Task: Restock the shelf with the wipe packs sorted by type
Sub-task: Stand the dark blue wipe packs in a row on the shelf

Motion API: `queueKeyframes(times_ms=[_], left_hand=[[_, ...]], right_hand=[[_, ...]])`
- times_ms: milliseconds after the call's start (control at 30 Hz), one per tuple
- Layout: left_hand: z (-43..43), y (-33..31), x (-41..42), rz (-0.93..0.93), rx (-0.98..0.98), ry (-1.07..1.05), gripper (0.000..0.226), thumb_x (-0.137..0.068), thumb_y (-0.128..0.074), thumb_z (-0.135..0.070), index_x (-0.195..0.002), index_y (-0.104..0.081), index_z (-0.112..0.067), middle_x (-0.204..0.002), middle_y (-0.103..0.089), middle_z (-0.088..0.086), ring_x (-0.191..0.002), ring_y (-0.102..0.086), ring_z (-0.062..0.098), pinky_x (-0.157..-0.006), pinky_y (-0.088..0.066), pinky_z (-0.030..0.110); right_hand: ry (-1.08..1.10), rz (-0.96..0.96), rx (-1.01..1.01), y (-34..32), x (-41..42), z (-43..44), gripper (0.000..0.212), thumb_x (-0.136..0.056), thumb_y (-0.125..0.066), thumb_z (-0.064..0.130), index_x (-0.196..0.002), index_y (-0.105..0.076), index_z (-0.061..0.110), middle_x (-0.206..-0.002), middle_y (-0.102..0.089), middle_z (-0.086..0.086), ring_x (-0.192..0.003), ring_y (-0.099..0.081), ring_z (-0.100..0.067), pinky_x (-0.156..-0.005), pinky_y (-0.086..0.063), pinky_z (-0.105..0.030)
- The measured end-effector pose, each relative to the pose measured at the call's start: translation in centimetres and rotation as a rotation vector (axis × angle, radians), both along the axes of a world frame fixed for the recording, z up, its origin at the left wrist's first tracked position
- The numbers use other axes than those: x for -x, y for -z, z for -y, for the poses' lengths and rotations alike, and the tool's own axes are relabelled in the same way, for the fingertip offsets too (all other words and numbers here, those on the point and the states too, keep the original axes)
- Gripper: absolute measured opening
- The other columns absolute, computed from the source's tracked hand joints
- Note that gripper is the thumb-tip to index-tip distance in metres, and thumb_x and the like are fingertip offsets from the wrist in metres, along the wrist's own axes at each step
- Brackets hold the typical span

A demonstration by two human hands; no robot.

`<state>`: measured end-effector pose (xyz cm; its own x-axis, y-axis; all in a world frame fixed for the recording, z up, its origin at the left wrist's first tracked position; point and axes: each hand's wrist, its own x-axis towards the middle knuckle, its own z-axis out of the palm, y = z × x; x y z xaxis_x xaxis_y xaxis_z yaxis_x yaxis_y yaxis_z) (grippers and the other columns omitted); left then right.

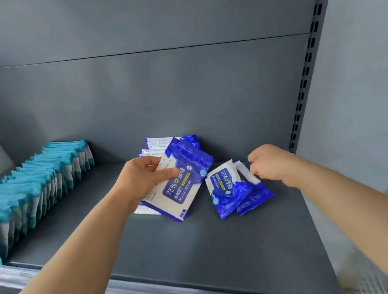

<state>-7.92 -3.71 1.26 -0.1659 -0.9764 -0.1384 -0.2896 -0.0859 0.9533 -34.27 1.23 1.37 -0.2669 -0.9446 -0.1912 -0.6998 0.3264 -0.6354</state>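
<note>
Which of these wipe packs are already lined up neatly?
The teal packs on the left: they stand on edge in one row. The blue packs are loose, a stack gripped by the left hand and two lying by the right hand.

On the grey shelf [203, 242], the left hand [145, 177] grips a stack of blue alcohol wipe packs [183, 184], thumb across the front pack. Just beside it lie two more blue packs [235, 188], overlapping. The right hand [270, 164] curls at their upper edge; whether it pinches them is unclear. A row of teal packs [29, 188] stands upright at the left
</note>
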Motion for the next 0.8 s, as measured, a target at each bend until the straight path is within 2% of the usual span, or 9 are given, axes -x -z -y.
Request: queueKeyframes(times_ms=[33, 67, 100, 133, 200, 333, 467, 667, 800], left_hand=[[0.4, 0.0, -0.2, 0.010, -0.002, 0.045, 0.053, -0.061, -0.089, -0.020, -0.107, -0.065, -0.009, -0.092, -0.076, 0.005, -0.081, -0.073, 0.028, -0.080, -0.058, 0.043], [0.7, -0.2, -0.2, 0.018, -0.005, 0.095, 0.052, -0.061, -0.089, -0.017, -0.106, -0.066, -0.008, -0.091, -0.076, 0.005, -0.082, -0.073, 0.028, -0.080, -0.058, 0.043], [0.9, -0.3, -0.3, 0.027, -0.007, 0.148, 0.050, -0.061, -0.089, -0.015, -0.105, -0.066, -0.007, -0.091, -0.076, 0.005, -0.082, -0.073, 0.028, -0.079, -0.059, 0.042], [1.0, -0.5, -0.3, 0.038, -0.007, 0.205, 0.048, -0.062, -0.088, -0.013, -0.104, -0.066, -0.007, -0.091, -0.076, 0.006, -0.081, -0.073, 0.027, -0.076, -0.059, 0.040], [1.5, -0.8, -0.4, 0.068, 0.008, 0.302, 0.045, -0.063, -0.087, -0.012, -0.102, -0.066, -0.006, -0.091, -0.076, 0.006, -0.079, -0.073, 0.025, -0.072, -0.059, 0.037], [2.5, -1.1, -1.8, 0.153, 0.055, 0.450, 0.036, -0.065, -0.087, -0.019, -0.096, -0.070, -0.011, -0.092, -0.076, 0.004, -0.083, -0.073, 0.024, -0.080, -0.058, 0.039], [3.2, -0.2, -4.8, 0.251, 0.017, 0.603, 0.028, -0.084, -0.070, -0.038, -0.106, -0.069, -0.020, -0.097, -0.075, -0.004, -0.094, -0.071, 0.018, -0.087, -0.054, 0.033], [4.4, 1.2, -7.6, 0.093, -0.013, 0.650, 0.034, -0.082, -0.073, -0.008, -0.114, -0.063, -0.007, -0.101, -0.074, 0.007, -0.091, -0.072, 0.027, -0.082, -0.058, 0.037], [5.0, 2.0, -8.1, 0.144, 0.019, 0.590, 0.032, -0.078, -0.078, -0.022, -0.106, -0.067, -0.010, -0.094, -0.075, 0.007, -0.081, -0.070, 0.021, -0.069, -0.056, 0.026]], right_hand=[[-0.036, -0.036, 0.080, -0.3, -0.3, 0.1, 0.013, -0.079, -0.057, 0.001, -0.076, -0.057, 0.014, -0.078, -0.053, -0.006, -0.068, -0.047, -0.022, -0.061, -0.037, -0.029], [-0.083, 0.005, 0.138, -0.7, -0.9, 0.2, 0.021, -0.083, -0.063, 0.009, -0.103, -0.064, 0.014, -0.100, -0.060, -0.003, -0.088, -0.058, -0.020, -0.076, -0.044, -0.029], [-0.128, 0.087, 0.183, -1.1, -1.9, 0.1, 0.046, -0.082, -0.071, 0.016, -0.126, -0.057, 0.015, -0.119, -0.059, 0.001, -0.107, -0.058, -0.015, -0.090, -0.045, -0.026], [-0.162, 0.198, 0.194, -1.5, -3.1, -0.1, 0.063, -0.078, -0.077, 0.020, -0.134, -0.051, 0.017, -0.127, -0.058, 0.001, -0.112, -0.058, -0.013, -0.096, -0.045, -0.027], [-0.229, 0.233, 0.193, -1.4, -5.3, 0.1, 0.062, -0.069, -0.084, 0.022, -0.125, -0.059, 0.020, -0.114, -0.067, -0.001, -0.099, -0.066, -0.017, -0.091, -0.053, -0.037], [-0.150, 0.199, 0.254, -0.5, -8.2, 0.0, 0.026, -0.068, -0.083, 0.015, -0.089, -0.070, 0.008, -0.087, -0.074, -0.006, -0.085, -0.070, -0.028, -0.084, -0.055, -0.047], [-0.054, 0.209, 0.258, 0.0, -9.4, -1.4, 0.020, -0.070, -0.082, 0.014, -0.087, -0.071, 0.011, -0.084, -0.075, 0.001, -0.079, -0.072, -0.018, -0.083, -0.056, -0.043], [0.102, 0.212, 0.276, 1.1, -11.2, -3.8, 0.027, -0.068, -0.081, 0.007, -0.092, -0.072, 0.016, -0.086, -0.075, 0.000, -0.081, -0.071, -0.018, -0.084, -0.057, -0.040], [0.194, 0.086, 0.183, 1.7, -12.2, -4.6, 0.032, -0.064, -0.085, 0.012, -0.091, -0.068, 0.012, -0.079, -0.068, 0.001, -0.064, -0.061, -0.011, -0.067, -0.053, -0.028]])
